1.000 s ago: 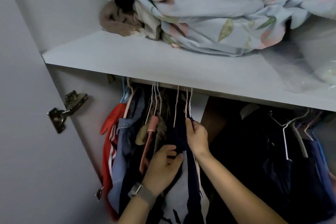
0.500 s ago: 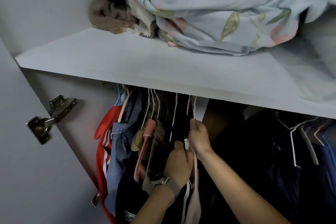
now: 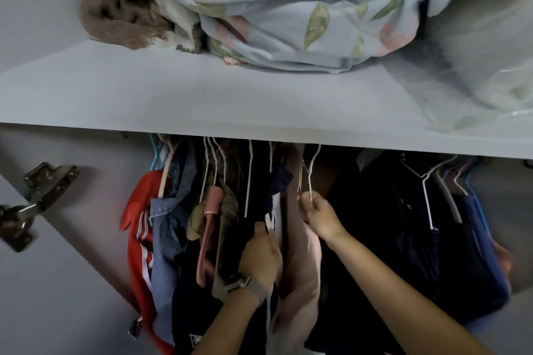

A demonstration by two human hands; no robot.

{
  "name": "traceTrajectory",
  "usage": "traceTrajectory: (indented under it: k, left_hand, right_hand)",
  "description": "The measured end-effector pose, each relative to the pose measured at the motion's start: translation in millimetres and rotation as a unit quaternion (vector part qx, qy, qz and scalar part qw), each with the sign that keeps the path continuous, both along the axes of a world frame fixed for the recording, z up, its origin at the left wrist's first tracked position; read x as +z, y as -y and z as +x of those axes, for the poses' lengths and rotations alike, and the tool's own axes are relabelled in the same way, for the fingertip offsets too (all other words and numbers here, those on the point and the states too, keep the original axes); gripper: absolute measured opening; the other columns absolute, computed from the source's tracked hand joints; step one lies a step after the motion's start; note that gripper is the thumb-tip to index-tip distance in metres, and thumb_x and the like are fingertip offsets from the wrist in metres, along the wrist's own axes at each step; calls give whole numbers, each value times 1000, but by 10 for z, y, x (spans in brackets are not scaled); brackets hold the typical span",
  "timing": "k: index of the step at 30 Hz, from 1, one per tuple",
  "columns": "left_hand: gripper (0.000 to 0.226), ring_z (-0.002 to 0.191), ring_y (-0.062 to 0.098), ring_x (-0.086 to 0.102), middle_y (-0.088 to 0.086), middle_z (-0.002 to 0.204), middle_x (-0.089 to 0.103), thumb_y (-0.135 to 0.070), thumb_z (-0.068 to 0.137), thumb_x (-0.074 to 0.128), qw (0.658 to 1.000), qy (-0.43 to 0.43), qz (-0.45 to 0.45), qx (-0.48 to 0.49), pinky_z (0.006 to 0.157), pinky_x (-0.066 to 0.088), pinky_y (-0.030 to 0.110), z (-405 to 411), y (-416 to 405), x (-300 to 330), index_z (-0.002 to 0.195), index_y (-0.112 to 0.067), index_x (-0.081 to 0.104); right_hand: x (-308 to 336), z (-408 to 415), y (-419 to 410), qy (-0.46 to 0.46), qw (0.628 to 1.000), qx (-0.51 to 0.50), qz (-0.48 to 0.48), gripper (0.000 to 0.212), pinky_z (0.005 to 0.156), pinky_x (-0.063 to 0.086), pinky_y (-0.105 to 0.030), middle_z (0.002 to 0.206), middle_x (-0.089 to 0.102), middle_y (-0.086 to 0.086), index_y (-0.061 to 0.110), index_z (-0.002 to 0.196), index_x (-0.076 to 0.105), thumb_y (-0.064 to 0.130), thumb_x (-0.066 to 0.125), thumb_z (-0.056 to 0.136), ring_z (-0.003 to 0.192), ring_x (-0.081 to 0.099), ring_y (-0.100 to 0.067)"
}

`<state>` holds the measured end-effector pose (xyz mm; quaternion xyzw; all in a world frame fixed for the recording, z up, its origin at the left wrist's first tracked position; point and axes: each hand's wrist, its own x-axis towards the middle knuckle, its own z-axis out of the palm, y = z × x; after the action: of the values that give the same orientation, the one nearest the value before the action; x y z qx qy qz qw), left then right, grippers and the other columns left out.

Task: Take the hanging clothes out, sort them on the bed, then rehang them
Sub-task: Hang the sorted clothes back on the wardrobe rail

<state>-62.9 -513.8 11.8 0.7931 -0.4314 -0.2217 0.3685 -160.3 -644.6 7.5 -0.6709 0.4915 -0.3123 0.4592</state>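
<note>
From the head camera, the right hand [image 3: 320, 215] is closed around the neck of a white wire hanger [image 3: 310, 173] just under the shelf [image 3: 202, 101]. The left hand [image 3: 261, 256], with a watch [image 3: 240, 282] on its wrist, pinches a dark garment with white trim [image 3: 274, 210]. A red jacket [image 3: 138, 225] and a denim shirt [image 3: 165, 233] hang at the left; a floral quilt [image 3: 288, 8] lies on the shelf.

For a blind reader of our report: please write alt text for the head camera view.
Two bare hands reach into a wardrobe: the right hand grips thin wire hangers, the left hand holds dark clothes. Above, a shelf carries a floral sheet.
</note>
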Motion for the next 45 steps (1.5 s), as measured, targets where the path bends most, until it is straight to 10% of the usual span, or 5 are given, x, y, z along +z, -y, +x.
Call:
traceTrajectory:
  k: [7, 15, 21, 37, 45]
  left_hand:
    - [26, 96, 37, 60, 21, 102, 60, -21, 98, 39, 997, -43, 49, -30, 74, 43, 32, -46, 30, -33, 113, 0, 41]
    - [40, 101, 25, 57, 11, 118, 50, -17, 85, 61, 1000, -2, -16, -18, 79, 41, 23, -103, -494, -77, 122, -6, 48]
    - [26, 94, 18, 57, -5, 101, 57, -21, 81, 58, 963, 146, -107, -198, 72, 50, 33, -353, -734, 222, 107, -20, 56]
    - [36, 108, 21, 58, -1, 106, 67, -27, 88, 50, 579, 247, 92, -772, 86, 48, 31, -3085, -1960, -533, 124, -23, 47]
    - [43, 108, 22, 56, 0, 115, 58, -26, 86, 47, 530, 253, 48, -808, 89, 48, 35, -4191, -2961, -663, 129, -28, 43]
  right_hand:
    - [102, 23, -251, -23, 998, 33, 41, 19, 68, 44, -21, 82, 57, 1, 12, 114, 54, 21, 45, 100, 72, 52, -9]
    - [45, -283, -890, -110, 993, -26, 23, 85, 114, 29, -37, 142, 33, -7, 17, 148, 21, 28, 70, 80, 135, 31, -25]
    - [-329, -1281, -1843, -106, 982, -123, 98, 57, 89, 42, -20, 122, 55, -2, 16, 135, 45, 13, 68, 83, 107, 55, -15]
    - [-562, -3579, -5097, -246, 818, -481, 199, 32, 82, 45, -23, 105, 64, 5, 21, 111, 62, 28, 68, 80, 95, 59, -13]
    - [-852, -4267, -6617, -169, 718, -627, 251, 52, 76, 45, -26, 107, 63, 2, 23, 122, 51, 40, 72, 78, 88, 56, -13]
